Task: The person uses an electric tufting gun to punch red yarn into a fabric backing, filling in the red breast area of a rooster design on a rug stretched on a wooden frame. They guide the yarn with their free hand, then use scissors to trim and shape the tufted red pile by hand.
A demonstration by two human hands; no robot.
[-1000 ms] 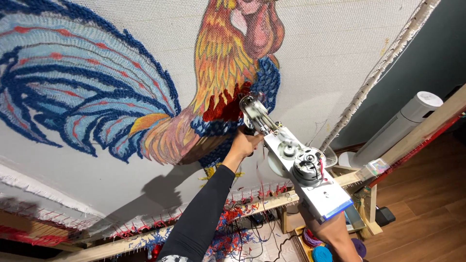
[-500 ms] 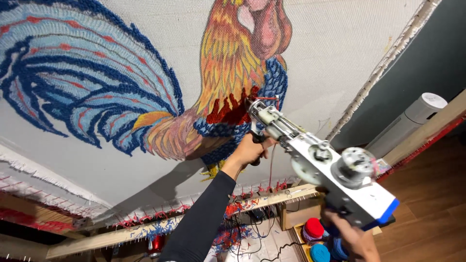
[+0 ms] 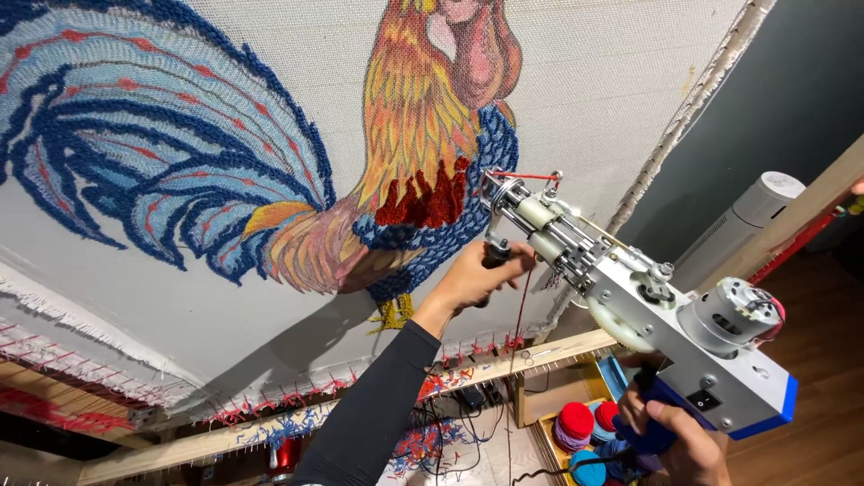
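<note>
Two hands: both of yours were on the silver metal tufting gun with the blue base (image 3: pixel 630 306).
Left hand (image 3: pixel 477 279): closed around the gun's black front handle (image 3: pixel 496 255), just below the needle end.
Right hand (image 3: pixel 684 441): wrapped round the blue rear grip at the lower right.
Gun position: held up with its needle tip (image 3: pixel 490 189) at or just off the stretched white backing cloth (image 3: pixel 585 81); I could not tell whether it touched. Red yarn (image 3: pixel 522 175) ran across the tip.
Done so far: the rooster design (image 3: pixel 405 153) showed dark blue tufted outlines in the tail and breast, plus a patch of red tufts just beside the tip.
Left to do: by my reading, much remained, since the orange neck, pink head and light blue feathers looked only painted.
Nearby: wooden frame rail (image 3: pixel 360 405) below; yarn cones (image 3: pixel 576 423) in a bin.
</note>
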